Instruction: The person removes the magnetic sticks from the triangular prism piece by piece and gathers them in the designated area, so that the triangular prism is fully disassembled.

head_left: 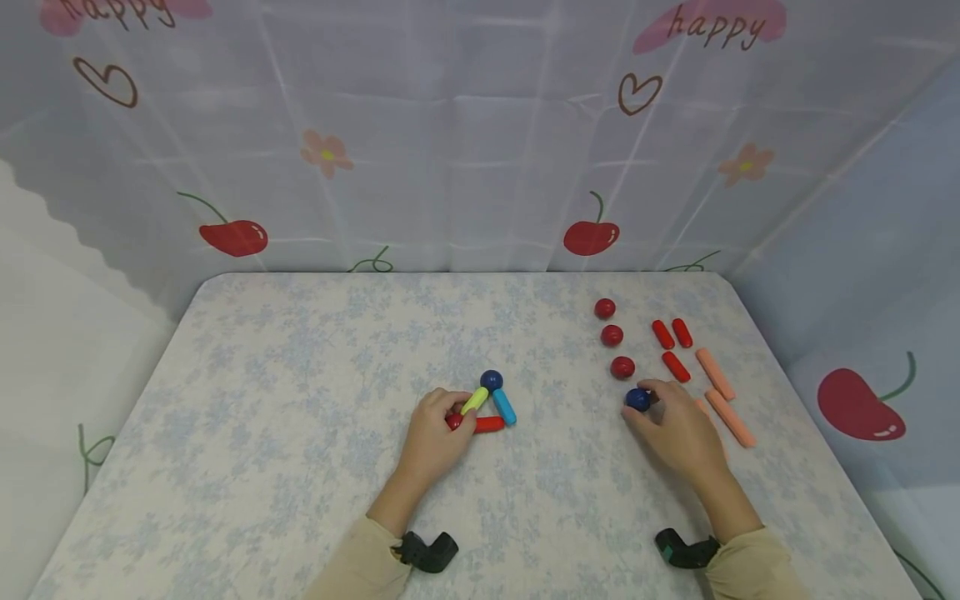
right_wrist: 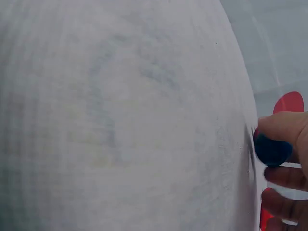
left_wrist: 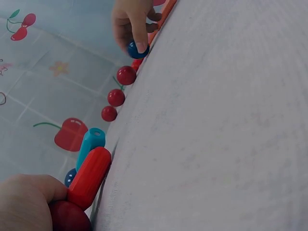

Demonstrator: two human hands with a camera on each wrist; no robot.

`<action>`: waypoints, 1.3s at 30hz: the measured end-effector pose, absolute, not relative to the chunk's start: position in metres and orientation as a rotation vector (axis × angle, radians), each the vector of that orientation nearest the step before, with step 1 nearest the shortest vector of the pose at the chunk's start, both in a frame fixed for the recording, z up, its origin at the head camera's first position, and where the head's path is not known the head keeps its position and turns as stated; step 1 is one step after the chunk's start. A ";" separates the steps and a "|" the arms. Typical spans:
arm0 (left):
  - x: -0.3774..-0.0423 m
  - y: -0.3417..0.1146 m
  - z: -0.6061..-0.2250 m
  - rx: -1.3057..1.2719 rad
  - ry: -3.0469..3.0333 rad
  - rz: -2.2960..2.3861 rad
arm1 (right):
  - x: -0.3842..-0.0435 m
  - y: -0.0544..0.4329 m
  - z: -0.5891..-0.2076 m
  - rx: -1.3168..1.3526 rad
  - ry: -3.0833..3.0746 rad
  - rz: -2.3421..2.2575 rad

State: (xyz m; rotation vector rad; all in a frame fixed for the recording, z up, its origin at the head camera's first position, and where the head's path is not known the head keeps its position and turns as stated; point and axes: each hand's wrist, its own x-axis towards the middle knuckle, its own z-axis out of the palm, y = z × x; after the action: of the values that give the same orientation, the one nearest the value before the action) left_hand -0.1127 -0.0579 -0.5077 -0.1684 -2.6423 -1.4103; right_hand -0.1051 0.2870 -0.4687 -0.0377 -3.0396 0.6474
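Note:
My left hand grips a red ball at the corner of a small figure of balls and rods. A yellow-green rod runs from its fingers up to a dark blue ball. From that ball a light blue rod slants down toward the end of a red rod; the left wrist view shows a hole in the light blue rod's end. Over on the right, my right hand pinches another dark blue ball between thumb and fingers, at or just above the table.
Three loose red balls form a column beyond the right hand. Short red rods and longer orange rods lie to its right, one partly hidden by the hand. The patterned tabletop ends at a printed curtain.

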 end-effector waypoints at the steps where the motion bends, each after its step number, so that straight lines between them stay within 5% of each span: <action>1: -0.112 -0.058 -0.507 -0.168 -2.642 -1.412 | -0.106 0.288 -0.470 -0.038 -3.048 0.637; 18: -0.113 -0.058 -0.507 -0.170 -2.644 -1.413 | -0.107 0.278 -0.460 0.007 -2.931 0.607; 39: -0.113 -0.059 -0.507 -0.183 -2.650 -1.391 | -0.133 0.164 -0.462 0.385 -3.148 0.829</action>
State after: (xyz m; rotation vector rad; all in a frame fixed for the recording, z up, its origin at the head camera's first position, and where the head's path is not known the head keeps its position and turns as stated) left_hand -0.1128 -0.0591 -0.5069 -0.1834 -2.6502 -1.3913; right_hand -0.1327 0.1637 -0.4615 0.3847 -3.1482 0.8294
